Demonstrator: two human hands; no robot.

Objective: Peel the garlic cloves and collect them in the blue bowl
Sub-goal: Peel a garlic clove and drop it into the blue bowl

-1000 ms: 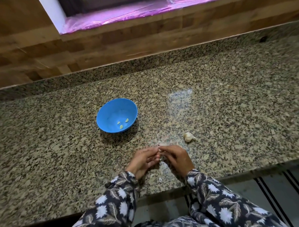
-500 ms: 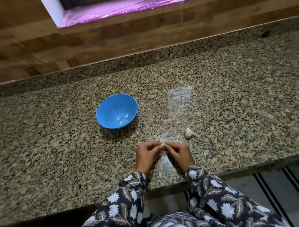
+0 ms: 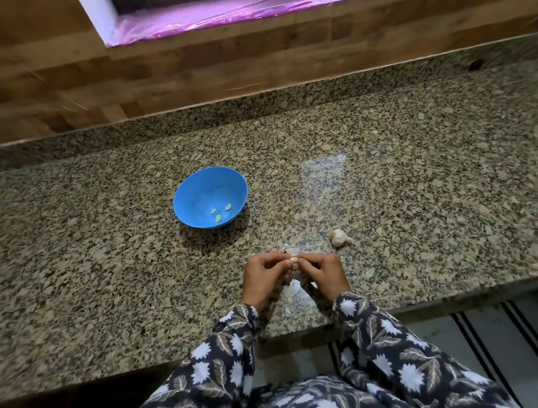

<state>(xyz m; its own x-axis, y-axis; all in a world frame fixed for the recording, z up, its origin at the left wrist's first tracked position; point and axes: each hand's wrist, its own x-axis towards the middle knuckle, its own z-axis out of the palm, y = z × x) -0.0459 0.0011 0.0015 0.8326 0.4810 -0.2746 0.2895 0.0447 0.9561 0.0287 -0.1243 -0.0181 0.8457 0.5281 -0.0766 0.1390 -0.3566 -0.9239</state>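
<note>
Curled fingertips of the left hand (image 3: 261, 276) and right hand (image 3: 323, 274) pinch one small pale garlic clove (image 3: 294, 260) between them. One hand should probably steady it while the other thumbnail strips the papery skin. Both wrists angle inward over the speckled granite counter (image 3: 414, 182). The round blue plastic bowl (image 3: 181, 192), holding three peeled cloves (image 3: 218, 218), sits ahead-left, and the white garlic bulb (image 3: 338, 237) lies nearby to the right.

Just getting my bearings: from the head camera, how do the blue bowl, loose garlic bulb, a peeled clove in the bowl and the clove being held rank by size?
1. blue bowl
2. garlic bulb
3. peeled clove and held clove: not ranked. Both look tiny, and fingers hide most of the held one, which is nearer the camera.
</note>
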